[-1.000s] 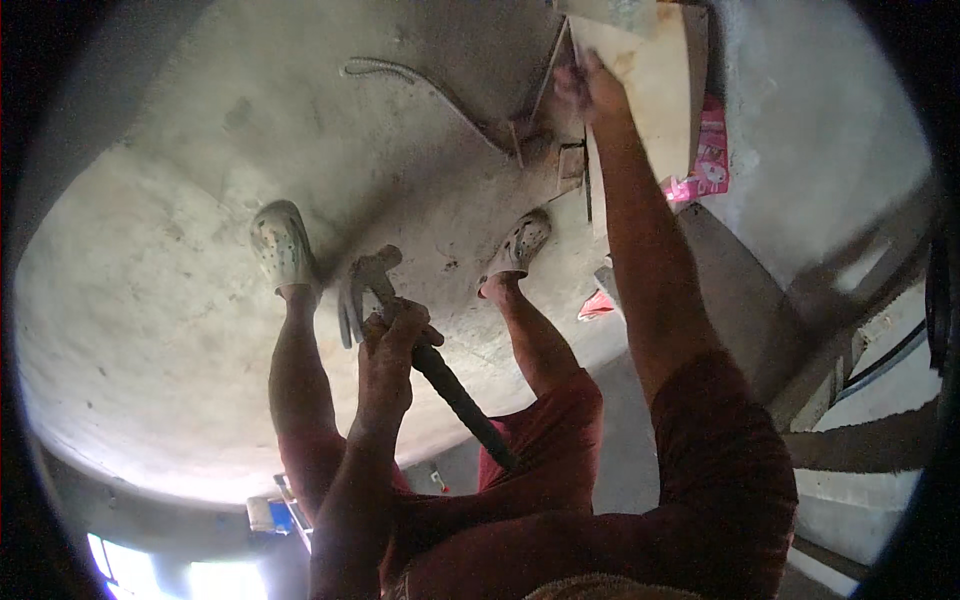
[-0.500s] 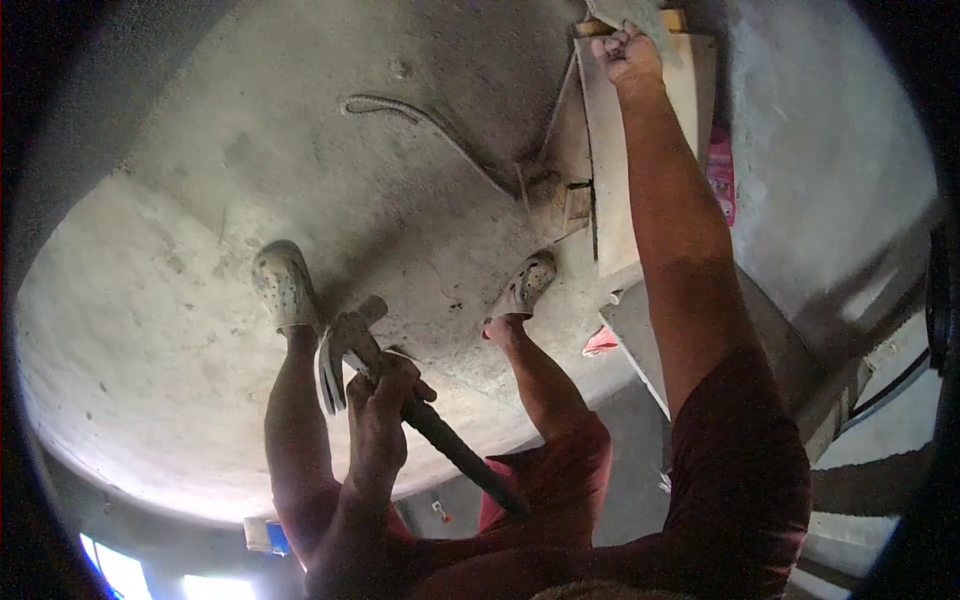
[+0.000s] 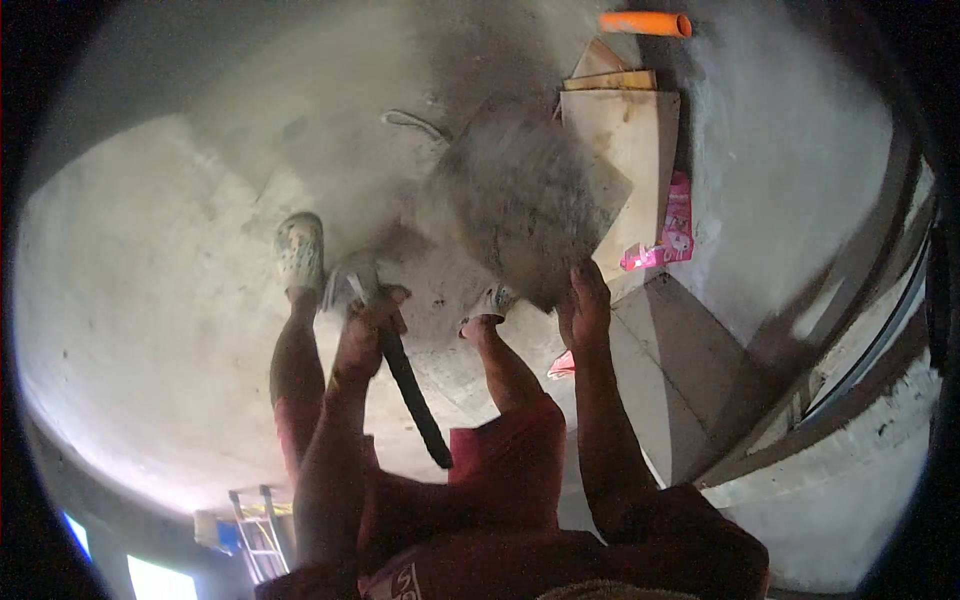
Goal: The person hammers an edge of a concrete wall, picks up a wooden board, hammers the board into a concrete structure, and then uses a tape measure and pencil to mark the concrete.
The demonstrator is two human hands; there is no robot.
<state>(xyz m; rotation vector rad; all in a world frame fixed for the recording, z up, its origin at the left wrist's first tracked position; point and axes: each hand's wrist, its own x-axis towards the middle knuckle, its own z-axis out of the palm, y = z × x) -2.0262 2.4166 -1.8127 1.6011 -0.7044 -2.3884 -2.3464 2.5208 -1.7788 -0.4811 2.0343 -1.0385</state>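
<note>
A: Grasped what with the left grip (image 3: 365, 335)?

B: Clenched it around the dark handle of a claw hammer (image 3: 410, 400), just below the head. Held with the head outward and the handle end toward the red shorts (image 3: 510, 440).

A: And with the right grip (image 3: 590, 305)?

B: Grasped a square grey panel (image 3: 525, 200) at its near right edge, close to the lowest corner. Held it at a tilt, judged clear of the floor (image 3: 150, 300), blurred, and partly across the view of a pale board (image 3: 640, 150) by the wall (image 3: 790, 180). Could not tell the exact material; compared it to tile or thin sheet.

A: Rated progress how?

B: Judged as mid-handling: already taken in hand, both hammer and panel. Not yet set down, either one. Saw no contact between the two, and no finished placement to confirm.

A: Checked for containers?

B: Located a pink printed bag (image 3: 680, 220) beside the pale board, at the foot of the wall. Could not see inside; left contents undetermined. Noted a red packet-like item (image 3: 562, 366) on the floor, below the right grip in view; could not tell whether filled. Noted also an orange pipe (image 3: 645, 24) beyond the board, open toward the right; saw nothing protruding.
</note>
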